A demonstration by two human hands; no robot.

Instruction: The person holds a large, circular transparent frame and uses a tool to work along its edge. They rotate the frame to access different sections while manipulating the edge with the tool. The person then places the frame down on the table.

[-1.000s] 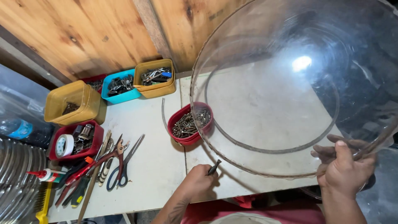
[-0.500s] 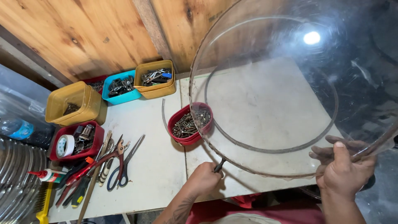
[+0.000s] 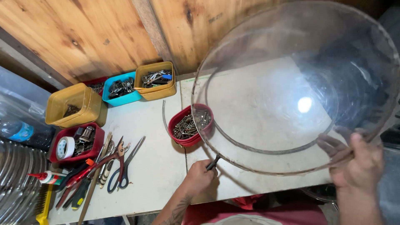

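Right hand [image 3: 359, 160] grips a clear dome [image 3: 291, 83]'s rim; left hand [image 3: 199, 179] holds a dark tool [image 3: 213, 162] against it

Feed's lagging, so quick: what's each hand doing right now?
Left hand: closed on a dark tool, its tip at the dome's lower rim.
Right hand: closed on the clear dome's right edge.

At about nine o'clock, at the left edge, a clear plastic bottle [image 3: 16, 131] lies on its side, wrapped in a blue label [image 3: 20, 132]. Lower, near eight o'clock, a small white glue bottle [image 3: 51, 177] lies on the table [image 3: 158, 175] with its red nozzle pointing left and a band of red and green on its label. No signs or screens show.
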